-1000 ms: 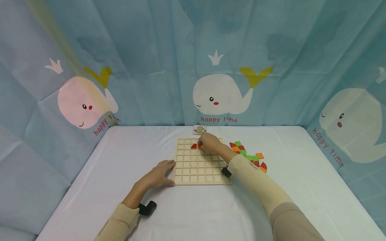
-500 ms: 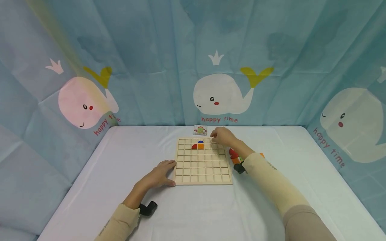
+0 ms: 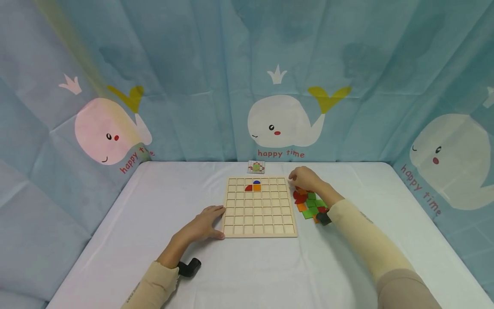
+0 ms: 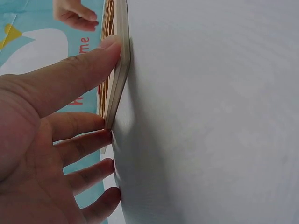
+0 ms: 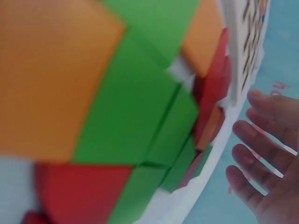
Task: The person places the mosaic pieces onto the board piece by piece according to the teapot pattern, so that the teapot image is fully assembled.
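A wooden grid board [image 3: 260,219] lies on the white table. In its upper rows sit a red quarter-circle piece [image 3: 249,188], an orange square [image 3: 257,187] and a blue half-round piece [image 3: 256,182]. My left hand [image 3: 202,224] rests against the board's left edge with straight fingers; in the left wrist view its thumb [image 4: 88,70] touches the rim. Off the board's upper right corner, my right hand [image 3: 306,178] hovers above the far end of a pile of flat pieces. In the right wrist view that hand [image 5: 271,144] has relaxed, spread fingers and holds nothing visible.
Green squares [image 3: 311,202], orange squares [image 3: 301,207] and red pieces [image 3: 299,196] overlap in the pile right of the board. A small pattern card [image 3: 256,167] lies behind the board. Whale-print curtains [image 3: 185,86] stand around the table [image 3: 162,193].
My right hand has left the orange and blue pieces on the board and moved right, past the board's corner to the pile. The left hand has stayed still.
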{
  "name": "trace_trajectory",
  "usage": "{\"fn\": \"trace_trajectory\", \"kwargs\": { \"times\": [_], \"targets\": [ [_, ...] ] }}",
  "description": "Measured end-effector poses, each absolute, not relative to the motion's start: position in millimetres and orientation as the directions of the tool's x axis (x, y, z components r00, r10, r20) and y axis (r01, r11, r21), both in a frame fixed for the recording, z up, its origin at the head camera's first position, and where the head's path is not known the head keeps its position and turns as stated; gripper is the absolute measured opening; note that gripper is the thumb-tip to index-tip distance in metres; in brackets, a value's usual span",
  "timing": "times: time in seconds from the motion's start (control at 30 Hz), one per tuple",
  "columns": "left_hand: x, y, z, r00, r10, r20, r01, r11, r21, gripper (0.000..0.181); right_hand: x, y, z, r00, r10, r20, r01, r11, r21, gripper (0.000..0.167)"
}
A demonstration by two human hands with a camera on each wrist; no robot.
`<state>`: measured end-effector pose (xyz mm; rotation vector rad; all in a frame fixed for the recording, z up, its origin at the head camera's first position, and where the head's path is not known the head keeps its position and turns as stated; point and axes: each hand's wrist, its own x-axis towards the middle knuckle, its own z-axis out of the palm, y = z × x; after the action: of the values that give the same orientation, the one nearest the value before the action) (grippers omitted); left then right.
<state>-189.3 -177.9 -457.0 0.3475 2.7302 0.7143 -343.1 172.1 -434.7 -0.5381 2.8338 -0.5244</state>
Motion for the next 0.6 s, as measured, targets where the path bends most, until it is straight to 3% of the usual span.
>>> {"fn": "trace_trajectory", "kwargs": {
  "times": [0.3,0.6],
  "targets": [
    [-189,-177,-456,-0.928,0.299,-0.223,0.155,0.854,0.496,0.086,-345,185,-443,-0.918,-0.317,-0.237,-0.223,0.910,-0.350,0.025],
    [-190,-178,-457,-0.926,0.299,-0.229,0.152,0.853,0.499,0.086,-340,185,-442,-0.914,-0.358,-0.190,-0.291,0.906,-0.306,0.019]
  ]
}}
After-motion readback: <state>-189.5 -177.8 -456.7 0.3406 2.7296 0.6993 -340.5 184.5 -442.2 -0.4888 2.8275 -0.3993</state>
